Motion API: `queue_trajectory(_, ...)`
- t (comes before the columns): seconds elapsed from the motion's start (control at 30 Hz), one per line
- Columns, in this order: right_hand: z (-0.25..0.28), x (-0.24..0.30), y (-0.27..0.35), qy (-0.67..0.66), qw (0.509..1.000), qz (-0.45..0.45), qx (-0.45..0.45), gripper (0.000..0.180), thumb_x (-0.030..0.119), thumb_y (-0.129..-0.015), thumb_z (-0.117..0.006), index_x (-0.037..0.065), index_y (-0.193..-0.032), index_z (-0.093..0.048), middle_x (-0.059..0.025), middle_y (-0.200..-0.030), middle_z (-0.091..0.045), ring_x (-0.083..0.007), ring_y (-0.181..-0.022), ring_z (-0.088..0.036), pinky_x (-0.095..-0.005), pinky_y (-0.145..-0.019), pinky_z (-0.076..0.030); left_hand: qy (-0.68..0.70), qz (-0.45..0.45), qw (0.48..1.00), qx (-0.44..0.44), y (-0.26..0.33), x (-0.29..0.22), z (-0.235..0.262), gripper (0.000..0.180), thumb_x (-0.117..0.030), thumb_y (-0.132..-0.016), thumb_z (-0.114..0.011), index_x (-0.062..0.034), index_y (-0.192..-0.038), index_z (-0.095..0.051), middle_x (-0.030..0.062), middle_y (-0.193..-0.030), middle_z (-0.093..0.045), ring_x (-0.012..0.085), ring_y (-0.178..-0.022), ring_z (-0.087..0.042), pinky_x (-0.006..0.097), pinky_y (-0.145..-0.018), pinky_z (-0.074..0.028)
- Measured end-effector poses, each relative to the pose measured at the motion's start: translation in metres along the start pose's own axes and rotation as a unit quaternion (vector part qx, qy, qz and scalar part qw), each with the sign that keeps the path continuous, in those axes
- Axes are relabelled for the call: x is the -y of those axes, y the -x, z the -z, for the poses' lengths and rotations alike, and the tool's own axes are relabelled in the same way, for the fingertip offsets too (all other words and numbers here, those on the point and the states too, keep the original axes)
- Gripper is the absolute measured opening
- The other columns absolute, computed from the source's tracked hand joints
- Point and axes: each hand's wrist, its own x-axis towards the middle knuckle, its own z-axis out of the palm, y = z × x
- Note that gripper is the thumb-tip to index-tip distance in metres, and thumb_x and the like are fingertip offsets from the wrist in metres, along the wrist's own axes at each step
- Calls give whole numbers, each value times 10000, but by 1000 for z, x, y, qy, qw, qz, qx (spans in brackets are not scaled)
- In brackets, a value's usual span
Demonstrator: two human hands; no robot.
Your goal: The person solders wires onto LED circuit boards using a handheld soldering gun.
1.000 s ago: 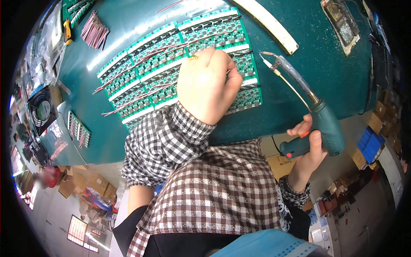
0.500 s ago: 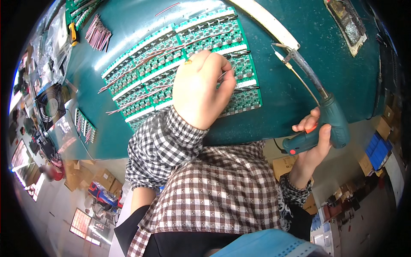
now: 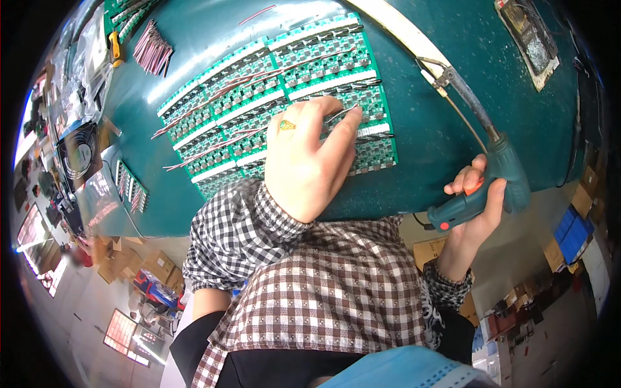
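Boards (image 3: 326,61) lie in a block on the green table (image 3: 427,142), beneath my left hand (image 3: 304,161), palm down, perhaps to steady them; thumb and index stand apart, but I cannot tell whether they hold a wire. My right hand (image 3: 477,223) is wrapped around one soldering gun (image 3: 511,174), its tip off the boards, probably to spare them heat. Farther out I count one white bar (image 3: 404,32), one tray (image 3: 532,46), one wire bundle (image 3: 153,48) and one fan (image 3: 81,152).
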Motion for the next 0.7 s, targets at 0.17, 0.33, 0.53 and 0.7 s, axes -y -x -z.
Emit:
queue_trajectory(0.17, 4, -1, -2, 3, 1000, 1, -8, 420, 342, -937, -445, -58, -1061, -487, -74, -747, -532, -168, -675, -565, -334, -591, -525, 4, 2, 1000, 13, -3, -3, 2, 380, -28, -706, -663, -76, -1080, -617, 94, -994, -550, 255, -870, -529, 363, -741, -418)
queue_trajectory(0.33, 2, 1, -3, 9, 1000, -1, -15, 415, 341, -936, -447, -52, -1061, -485, -67, -738, -536, -166, -675, -565, -330, -590, -520, 1, 2, 1000, 10, -2, -4, 2, 381, -31, -711, -663, -74, -1086, -614, 94, -1002, -549, 255, -882, -526, 361, -751, -417)
queue_trajectory(0.53, 4, 2, -4, 0, 1000, 1, -16, 425, 349, -933, -456, -55, -1062, -480, -68, -739, -538, -166, -678, -566, -326, -595, -519, 3, 6, 1000, 4, 0, -6, 1, 389, -32, -708, -666, -60, -1092, -609, 94, -1006, -550, 259, -899, -531, 368, -775, -421)
queue_trajectory(0.7, 7, 1, -5, -8, 1000, -1, -10, 433, 356, -931, -461, -56, -1065, -476, -70, -745, -538, -168, -682, -567, -324, -600, -520, 2, 8, 1000, 18, -1, -5, 2, 398, -29, -710, -657, -73, -1102, -608, 92, -1007, -544, 259, -900, -526, 369, -777, -417)
